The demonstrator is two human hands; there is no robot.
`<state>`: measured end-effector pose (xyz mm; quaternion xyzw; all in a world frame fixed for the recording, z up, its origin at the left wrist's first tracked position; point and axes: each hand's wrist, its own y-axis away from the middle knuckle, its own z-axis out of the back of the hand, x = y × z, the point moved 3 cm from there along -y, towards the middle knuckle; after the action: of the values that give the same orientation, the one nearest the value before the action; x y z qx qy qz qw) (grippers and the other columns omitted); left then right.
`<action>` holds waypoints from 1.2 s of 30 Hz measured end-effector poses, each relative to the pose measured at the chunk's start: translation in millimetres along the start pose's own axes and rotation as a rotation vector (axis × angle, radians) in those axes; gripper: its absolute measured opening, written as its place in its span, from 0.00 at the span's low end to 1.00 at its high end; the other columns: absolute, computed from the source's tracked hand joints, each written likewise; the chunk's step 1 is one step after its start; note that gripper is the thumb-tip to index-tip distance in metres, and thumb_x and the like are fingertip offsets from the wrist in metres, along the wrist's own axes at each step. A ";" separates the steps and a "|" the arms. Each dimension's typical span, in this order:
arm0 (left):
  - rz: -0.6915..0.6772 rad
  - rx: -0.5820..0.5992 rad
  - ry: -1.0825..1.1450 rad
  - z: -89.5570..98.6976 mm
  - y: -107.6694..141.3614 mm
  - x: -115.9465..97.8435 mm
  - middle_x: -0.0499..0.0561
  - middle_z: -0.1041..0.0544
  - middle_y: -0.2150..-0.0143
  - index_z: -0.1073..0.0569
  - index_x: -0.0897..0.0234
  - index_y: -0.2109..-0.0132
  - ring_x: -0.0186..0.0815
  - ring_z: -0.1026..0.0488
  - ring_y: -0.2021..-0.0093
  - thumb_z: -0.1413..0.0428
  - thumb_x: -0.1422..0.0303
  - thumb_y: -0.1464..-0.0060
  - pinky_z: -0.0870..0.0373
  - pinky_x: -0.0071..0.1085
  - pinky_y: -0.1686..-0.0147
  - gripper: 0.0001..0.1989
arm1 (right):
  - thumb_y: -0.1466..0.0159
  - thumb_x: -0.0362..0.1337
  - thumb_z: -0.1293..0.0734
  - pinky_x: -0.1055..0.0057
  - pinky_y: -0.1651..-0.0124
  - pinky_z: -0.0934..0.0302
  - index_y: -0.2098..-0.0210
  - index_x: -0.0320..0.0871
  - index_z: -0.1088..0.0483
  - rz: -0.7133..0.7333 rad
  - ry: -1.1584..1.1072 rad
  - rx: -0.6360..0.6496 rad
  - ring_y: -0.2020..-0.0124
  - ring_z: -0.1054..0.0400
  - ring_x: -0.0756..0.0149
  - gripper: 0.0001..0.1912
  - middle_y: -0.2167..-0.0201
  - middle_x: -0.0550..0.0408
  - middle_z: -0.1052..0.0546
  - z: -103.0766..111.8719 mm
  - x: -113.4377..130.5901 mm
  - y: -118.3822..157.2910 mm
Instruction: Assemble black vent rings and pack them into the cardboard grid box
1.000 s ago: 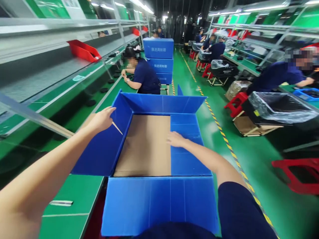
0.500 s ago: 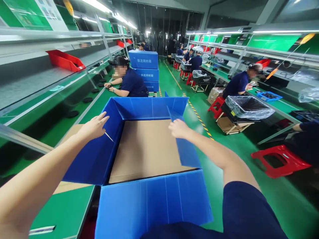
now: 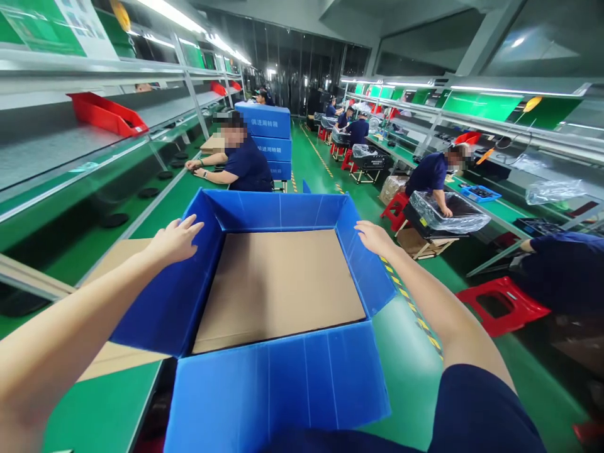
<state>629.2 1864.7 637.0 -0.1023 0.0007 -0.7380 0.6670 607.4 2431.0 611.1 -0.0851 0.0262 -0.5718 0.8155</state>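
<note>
A large blue box (image 3: 278, 384) stands in front of me with its flaps spread outward. Brown cardboard (image 3: 283, 283) lies flat inside it. My left hand (image 3: 177, 241) is over the left flap, fingers apart, with nothing in its grasp. At the right flap (image 3: 368, 270), my right hand (image 3: 375, 238) touches the upper outer edge with its fingers bent around it. The near flap hangs toward my body, and the far flap stands tilted up.
Green workbench (image 3: 101, 402) on the left, with a red bin (image 3: 108, 114) on its shelf. A seated person (image 3: 248, 160) is ahead, beside stacked blue boxes (image 3: 268, 123). On the right are a red stool (image 3: 503, 305), a plastic-lined black crate (image 3: 448, 214) and seated people.
My right hand has moved right and the right flap has swung from over the box to the outside. My left hand has shifted slightly left. A co-worker's hand now reaches into the lined crate.
</note>
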 end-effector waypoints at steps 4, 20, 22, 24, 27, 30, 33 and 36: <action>0.096 -0.006 -0.003 41.7 29.1 -30.1 0.64 0.46 0.23 0.35 0.63 0.30 0.67 0.52 0.25 0.46 0.59 0.34 0.47 0.74 0.37 0.30 | 0.31 0.42 0.33 0.36 0.31 0.48 0.40 0.40 0.27 0.065 0.256 0.039 0.27 0.49 0.35 0.22 0.26 0.36 0.43 5.1 59.6 3.4; -0.412 0.127 0.257 -44.1 253.7 -151.1 0.61 0.29 0.32 0.28 0.58 0.34 0.53 0.36 0.29 0.45 0.62 0.33 0.43 0.63 0.31 0.22 | 0.31 0.40 0.30 0.57 0.44 0.31 0.45 0.43 0.25 0.588 0.116 0.647 0.45 0.25 0.50 0.17 0.44 0.43 0.21 -107.6 331.4 8.4; -0.383 0.148 0.265 -67.9 249.8 -156.3 0.62 0.29 0.31 0.29 0.59 0.34 0.53 0.35 0.29 0.47 0.61 0.32 0.39 0.62 0.33 0.22 | 0.26 0.38 0.38 0.58 0.38 0.36 0.34 0.42 0.35 0.476 0.069 0.549 0.38 0.31 0.52 0.22 0.36 0.41 0.28 -111.3 306.8 6.9; -0.412 0.143 0.278 -85.7 236.9 -173.6 0.62 0.30 0.31 0.31 0.59 0.33 0.52 0.37 0.29 0.49 0.60 0.30 0.39 0.60 0.33 0.23 | 0.23 0.35 0.45 0.56 0.32 0.43 0.26 0.39 0.49 0.346 0.037 0.454 0.31 0.39 0.53 0.27 0.29 0.36 0.37 -115.1 275.9 14.1; -0.583 0.104 0.294 -105.2 211.0 -213.8 0.61 0.30 0.31 0.32 0.57 0.31 0.49 0.38 0.28 0.52 0.56 0.28 0.47 0.60 0.30 0.24 | 0.26 0.42 0.39 0.46 0.29 0.50 0.23 0.38 0.59 0.206 0.009 0.479 0.26 0.48 0.46 0.39 0.27 0.32 0.43 -128.4 228.8 43.6; -0.725 0.093 0.246 -122.9 189.1 -239.1 0.57 0.20 0.43 0.25 0.57 0.39 0.47 0.31 0.34 0.50 0.51 0.30 0.56 0.62 0.27 0.23 | 0.37 0.41 0.28 0.34 0.27 0.61 0.22 0.51 0.58 0.167 -0.016 0.630 0.23 0.60 0.40 0.51 0.23 0.41 0.50 -143.6 185.4 81.1; -0.773 0.070 0.190 -131.9 174.3 -239.0 0.52 0.19 0.58 0.19 0.59 0.55 0.44 0.25 0.47 0.47 0.48 0.33 0.61 0.63 0.26 0.21 | 0.37 0.28 0.34 0.34 0.26 0.67 0.24 0.60 0.49 0.137 0.007 0.605 0.22 0.67 0.40 0.45 0.21 0.50 0.58 -143.9 150.8 107.3; -0.794 0.055 0.178 -119.9 166.6 -236.1 0.53 0.21 0.63 0.19 0.61 0.64 0.43 0.25 0.54 0.46 0.49 0.34 0.59 0.63 0.26 0.22 | 0.31 0.30 0.39 0.36 0.25 0.62 0.26 0.58 0.42 0.235 -0.038 0.506 0.21 0.66 0.42 0.36 0.21 0.53 0.57 -135.7 144.1 122.2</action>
<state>796.1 2062.5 461.3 -0.0122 -0.0009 -0.9438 0.3302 751.5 2321.7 464.8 0.1141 -0.1232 -0.4599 0.8719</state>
